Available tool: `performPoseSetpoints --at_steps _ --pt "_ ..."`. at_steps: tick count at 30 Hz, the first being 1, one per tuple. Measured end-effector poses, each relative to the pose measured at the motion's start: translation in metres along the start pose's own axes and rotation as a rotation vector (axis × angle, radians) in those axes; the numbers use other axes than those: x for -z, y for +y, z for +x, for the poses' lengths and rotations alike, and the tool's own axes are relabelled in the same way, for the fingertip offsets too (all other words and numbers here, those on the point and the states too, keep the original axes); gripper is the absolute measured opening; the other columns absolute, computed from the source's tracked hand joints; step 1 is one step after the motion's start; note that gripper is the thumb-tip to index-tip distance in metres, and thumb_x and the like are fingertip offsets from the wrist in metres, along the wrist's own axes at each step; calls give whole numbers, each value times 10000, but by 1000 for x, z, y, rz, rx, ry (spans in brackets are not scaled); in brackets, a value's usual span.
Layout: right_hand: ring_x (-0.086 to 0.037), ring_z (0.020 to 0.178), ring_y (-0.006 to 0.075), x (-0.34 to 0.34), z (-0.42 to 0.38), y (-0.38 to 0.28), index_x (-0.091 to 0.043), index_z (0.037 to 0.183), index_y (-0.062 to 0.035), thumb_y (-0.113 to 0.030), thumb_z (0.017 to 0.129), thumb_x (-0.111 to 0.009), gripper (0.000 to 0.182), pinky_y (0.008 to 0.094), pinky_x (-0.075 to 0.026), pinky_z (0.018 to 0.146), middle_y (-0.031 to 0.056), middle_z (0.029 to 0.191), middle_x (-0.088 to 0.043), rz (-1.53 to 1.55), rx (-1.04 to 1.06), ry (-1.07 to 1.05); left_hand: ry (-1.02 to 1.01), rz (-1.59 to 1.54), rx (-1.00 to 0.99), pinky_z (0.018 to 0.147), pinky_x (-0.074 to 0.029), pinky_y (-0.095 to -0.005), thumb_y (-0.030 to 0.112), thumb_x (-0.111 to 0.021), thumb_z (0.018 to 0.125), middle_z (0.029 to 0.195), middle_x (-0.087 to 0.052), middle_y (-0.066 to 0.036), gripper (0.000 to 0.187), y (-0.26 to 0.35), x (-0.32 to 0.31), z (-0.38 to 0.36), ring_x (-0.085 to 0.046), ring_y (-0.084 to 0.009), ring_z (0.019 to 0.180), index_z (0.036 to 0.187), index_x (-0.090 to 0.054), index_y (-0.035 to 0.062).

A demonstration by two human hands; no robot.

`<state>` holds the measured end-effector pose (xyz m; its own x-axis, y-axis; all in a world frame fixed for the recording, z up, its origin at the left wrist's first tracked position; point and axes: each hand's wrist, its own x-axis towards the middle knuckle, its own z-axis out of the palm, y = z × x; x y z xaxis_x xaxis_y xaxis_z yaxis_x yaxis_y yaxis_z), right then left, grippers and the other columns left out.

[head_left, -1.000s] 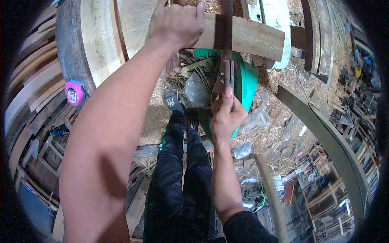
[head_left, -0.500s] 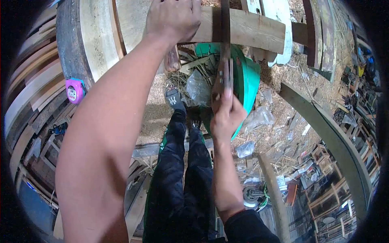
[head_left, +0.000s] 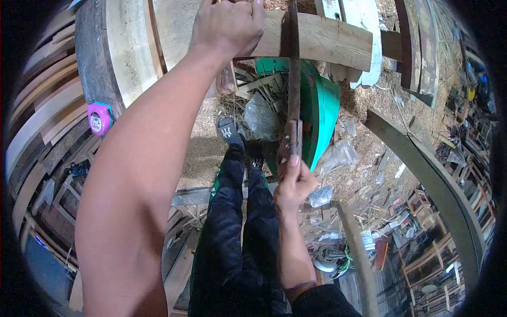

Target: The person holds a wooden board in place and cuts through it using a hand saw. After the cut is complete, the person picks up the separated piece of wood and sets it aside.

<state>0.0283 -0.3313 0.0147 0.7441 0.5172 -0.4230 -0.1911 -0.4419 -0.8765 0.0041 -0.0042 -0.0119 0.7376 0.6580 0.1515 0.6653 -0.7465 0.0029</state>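
My right hand (head_left: 293,186) is wrapped around the handle of a handsaw (head_left: 294,87), thumb along the top. The saw's narrow dark blade points away from me and crosses a pale wooden board (head_left: 332,43), its far end cut off by the view's top edge. On the left part of that board my left hand (head_left: 227,30) presses down with its fingers curled; the fingertips are partly hidden. Below the board stands a green plastic tub (head_left: 326,108), beside a clear plastic bag (head_left: 260,119) and wood scraps.
A pink tape measure (head_left: 99,118) lies on dark timber at the left. Long planks (head_left: 129,47) extend under my left arm. At the right a curved beam (head_left: 422,164) rises over a floor strewn with shavings and scraps. My feet (head_left: 228,129) are near the tub.
My right hand has drawn the saw back toward me, so the handle is lower in view. My left hand keeps its place on the board.
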Motion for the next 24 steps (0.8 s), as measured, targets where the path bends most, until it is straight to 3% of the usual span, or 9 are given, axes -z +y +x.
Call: performPoseSetpoints --at_steps 3,5,7,10,13,16,19,21,24 --pt "-405 531 41 -12 36 -10 -550 666 -12 -382 1064 -612 546 248 -259 479 -40 583 -483 -106 -37 -17 52 77 -81 942 -514 -551 144 -484 1004 655 -687 -194 279 3 -2 1 -685 -363 601 887 -713 36" --pt "-378 537 39 -36 68 -31 -523 658 -32 -407 1074 -584 563 254 -250 479 -50 581 -458 -94 17 -50 71 -93 24 954 -508 -543 156 -490 1000 643 -683 -192 306 4 -5 -3 -687 -361 604 830 -715 38" --pt "-381 556 34 -41 66 -31 -535 675 -26 -390 1074 -587 543 250 -255 486 -52 600 -468 -98 79 -58 30 -32 19 966 -500 -541 175 -489 1005 637 -680 -192 346 6 -5 -5 -688 -360 607 773 -712 47" --pt "-374 572 54 -7 14 8 -574 696 33 -207 1032 -629 417 293 -293 473 -20 562 -406 -74 62 11 -1 -41 56 988 -485 -540 202 -481 1015 626 -675 -196 426 10 0 -1 -691 -359 613 680 -701 60" --pt "-357 569 58 -4 15 3 -544 666 40 -268 1043 -615 493 301 -275 475 -23 565 -387 -102 -37 4 -10 -151 119 1012 -470 -540 212 -467 1023 631 -676 -204 465 7 4 0 -695 -363 623 655 -705 59" --pt "-331 576 54 -31 61 -9 -520 664 37 -295 1051 -622 520 311 -244 479 -29 570 -355 -59 10 -13 -13 -212 154 1040 -454 -530 217 -454 1027 645 -683 -211 480 6 6 7 -700 -368 633 667 -724 51" --pt "-367 527 38 -39 57 -20 -567 703 -4 -371 1080 -582 527 248 -239 482 -42 599 -472 6 35 -32 -45 -235 196 1057 -444 -520 224 -446 1032 658 -690 -213 499 10 5 1 -703 -369 641 665 -737 51" --pt "-401 532 40 -16 25 1 -611 736 17 -355 1076 -590 504 240 -272 483 -38 605 -491 -124 50 -2 -51 -227 195 1061 -440 -517 226 -442 1035 665 -694 -212 509 12 8 2 -704 -369 646 662 -741 52" --pt "-418 521 48 -9 11 6 -613 725 14 -336 1078 -584 498 241 -305 475 -35 579 -482 -80 77 10 -106 -182 182 1054 -443 -521 226 -439 1038 664 -695 -207 503 9 10 1 -707 -363 654 667 -734 59"
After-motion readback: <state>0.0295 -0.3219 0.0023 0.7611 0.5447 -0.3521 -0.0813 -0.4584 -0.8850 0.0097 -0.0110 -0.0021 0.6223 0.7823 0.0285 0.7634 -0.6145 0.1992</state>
